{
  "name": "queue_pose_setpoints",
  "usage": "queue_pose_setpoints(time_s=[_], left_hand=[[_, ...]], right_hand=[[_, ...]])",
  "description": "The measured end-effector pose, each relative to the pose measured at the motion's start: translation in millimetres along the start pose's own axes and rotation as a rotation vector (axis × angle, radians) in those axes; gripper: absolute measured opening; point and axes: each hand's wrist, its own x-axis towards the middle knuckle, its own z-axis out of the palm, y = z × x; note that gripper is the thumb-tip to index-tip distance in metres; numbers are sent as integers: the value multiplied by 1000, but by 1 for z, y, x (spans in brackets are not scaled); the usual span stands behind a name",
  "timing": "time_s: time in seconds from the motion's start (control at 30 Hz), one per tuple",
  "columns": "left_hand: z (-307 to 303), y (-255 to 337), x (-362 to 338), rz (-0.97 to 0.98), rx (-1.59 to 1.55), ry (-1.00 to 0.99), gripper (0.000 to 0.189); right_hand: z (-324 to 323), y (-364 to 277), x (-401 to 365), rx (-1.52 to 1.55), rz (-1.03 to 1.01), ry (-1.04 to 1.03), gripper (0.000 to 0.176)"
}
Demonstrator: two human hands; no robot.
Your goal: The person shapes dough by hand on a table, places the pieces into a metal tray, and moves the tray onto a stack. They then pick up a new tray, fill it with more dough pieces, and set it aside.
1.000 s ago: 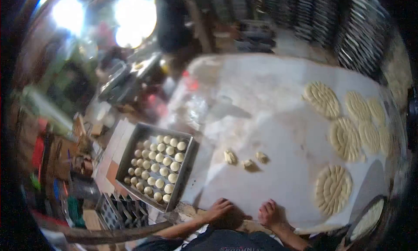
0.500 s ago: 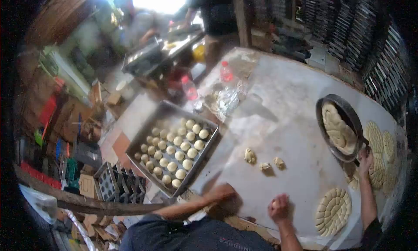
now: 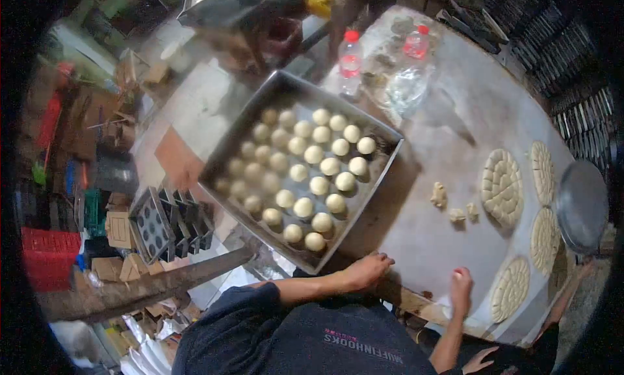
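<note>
Pale dough balls (image 3: 330, 166) in metal tray (image 3: 374, 202), near curled left fingers (image 3: 383, 260); small dough pieces (image 3: 457, 215) ahead of bunched right fingers (image 3: 461, 275); any pinch impossible to tell; worktop edge (image 3: 406, 298) close by; room between hands

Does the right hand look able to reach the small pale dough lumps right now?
Probably yes: only bare, pale tabletop shows between the right hand and the small pale dough lumps; nothing stands in the way.
</note>
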Motion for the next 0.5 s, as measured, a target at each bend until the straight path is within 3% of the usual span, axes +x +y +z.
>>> queue_pose_setpoints(time_s=[0.03, 0.07, 0.1, 0.13, 0.17, 0.2, 0.23, 0.27, 0.3, 0.33, 0.37, 0.4, 0.43, 0.47, 0.5], left_hand=[[-60, -1, -5, -143, -212, -64, 40], [-99, -11, -8, -284, -418, -124, 39], [-82, -56, -19, -211, -387, 211, 42], [-149, -73, -19, -352, -320, 243, 39], [-186, -106, -19, -420, -157, 419, 35], [-227, -137, -22, -602, -2, 418, 33], [-244, -194, -24, -466, 100, 650, 37], [-263, -237, -18, -435, 235, 811, 39], [-270, -280, -18, -528, 304, 743, 39], [-271, -306, -20, -623, 375, 682, 40], [-275, -307, -24, -608, 365, 692, 40], [-281, -306, -29, -662, 301, 538, 34], [-289, -304, -33, -717, 240, 397, 30], [-285, -312, -39, -752, 228, 396, 45], [-285, -308, -50, -697, 245, 522, 52]], right_hand=[[-15, 8, -1, 68, 242, -78, 14], [-26, 11, -2, 58, 331, -75, 21], [-31, 8, 1, 53, 415, -69, 29], [-24, 2, 8, 55, 414, -60, 29], [-10, -4, 17, 19, 349, -4, 31], [3, -14, 16, -16, 300, 52, 34], [20, -59, 25, -10, 52, 67, 29], [37, -123, 36, 395, 149, -72, 25], [52, -198, 43, 539, 66, -131, 24], [76, -232, 65, 378, -254, -94, 26], [78, -324, 65, 381, -499, -75, 35], [90, -374, 73, 233, -735, 58, 41], [104, -421, 77, 420, -781, 26, 45], [114, -457, 99, 223, -1176, 187, 41], [138, -488, 107, 310, -1184, 245, 37]])
